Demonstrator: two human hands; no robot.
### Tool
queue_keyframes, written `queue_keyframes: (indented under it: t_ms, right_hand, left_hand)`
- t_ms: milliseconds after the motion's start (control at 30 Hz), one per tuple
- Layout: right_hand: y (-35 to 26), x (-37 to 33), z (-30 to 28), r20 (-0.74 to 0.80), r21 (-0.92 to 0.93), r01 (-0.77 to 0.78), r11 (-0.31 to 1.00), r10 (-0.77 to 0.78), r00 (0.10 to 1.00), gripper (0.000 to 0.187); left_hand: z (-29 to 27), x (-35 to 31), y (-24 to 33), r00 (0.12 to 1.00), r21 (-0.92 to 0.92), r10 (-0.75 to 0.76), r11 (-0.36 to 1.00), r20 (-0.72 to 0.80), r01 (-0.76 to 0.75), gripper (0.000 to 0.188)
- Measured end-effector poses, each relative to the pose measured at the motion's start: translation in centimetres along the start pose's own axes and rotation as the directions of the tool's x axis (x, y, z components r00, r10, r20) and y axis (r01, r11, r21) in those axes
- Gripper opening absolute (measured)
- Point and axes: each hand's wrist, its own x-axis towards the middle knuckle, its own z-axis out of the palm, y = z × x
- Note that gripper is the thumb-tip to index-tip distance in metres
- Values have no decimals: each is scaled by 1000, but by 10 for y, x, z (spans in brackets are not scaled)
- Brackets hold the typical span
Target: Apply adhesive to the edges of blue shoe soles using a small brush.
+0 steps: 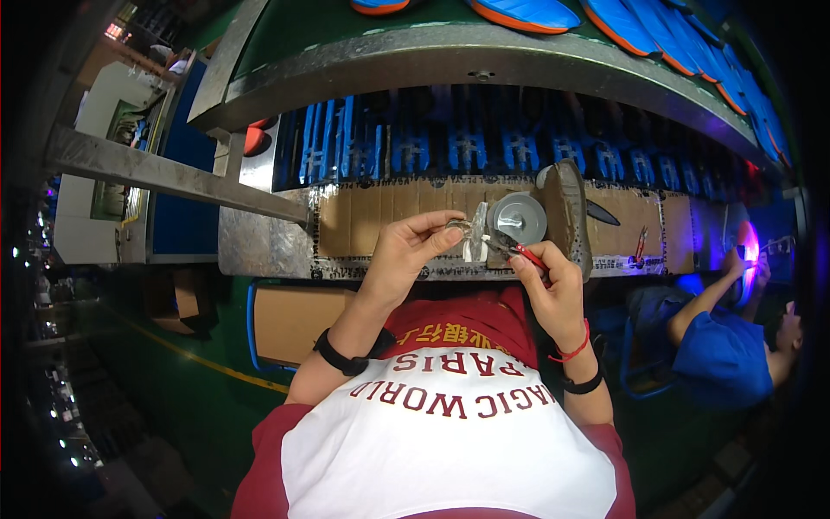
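My left hand (pixel 413 248) is closed in a pinch, thumb against forefinger, on a small thin greyish piece (pixel 461 227) too small to name. Red-handled pliers (pixel 531 258) are gripped in my right hand (pixel 556 292), their dark jaws pointing left toward that piece. Between the two hands lie some whitish, partly clear strips (pixel 477 238) on the cardboard-covered bench. A round grey bowl (pixel 519 218) stands just beyond the pliers' jaws; its contents are hard to make out.
A worn shoe-shaped piece (pixel 568 216) stands right of the bowl, beside a dark blade-like piece (pixel 603 213) and another red-handled tool (pixel 641 245). Blue racks (pixel 467 149) line the back under a metal-edged shelf (pixel 484 59) bearing blue-orange pieces (pixel 527 12). A person in blue (pixel 723 363) sits at right.
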Motion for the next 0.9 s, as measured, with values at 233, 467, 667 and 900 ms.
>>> queue_keyframes:
  t_ms: [233, 467, 667, 900]
  right_hand:
    - [2, -1, -6, -60, 72, 30, 997, -25, 998, 15]
    - [-2, -7, -1, 26, 159, -20, 987, 16, 1000, 15]
    - [2, -6, 3, 27, 193, 13, 981, -19, 999, 17]
    - [2, -4, 1, 36, 240, -89, 967, 83, 996, 16]
  left_hand:
    - [-6, 0, -5, 999, -103, -11, 995, 38, 15, 31]
    - [-4, 0, -4, 999, -168, -39, 985, 25, 43, 30]
    - [-6, -2, -6, 996, -199, -58, 977, 65, 70, 34]
    - [-9, -5, -8, 987, -265, -97, 956, 129, 128, 31]
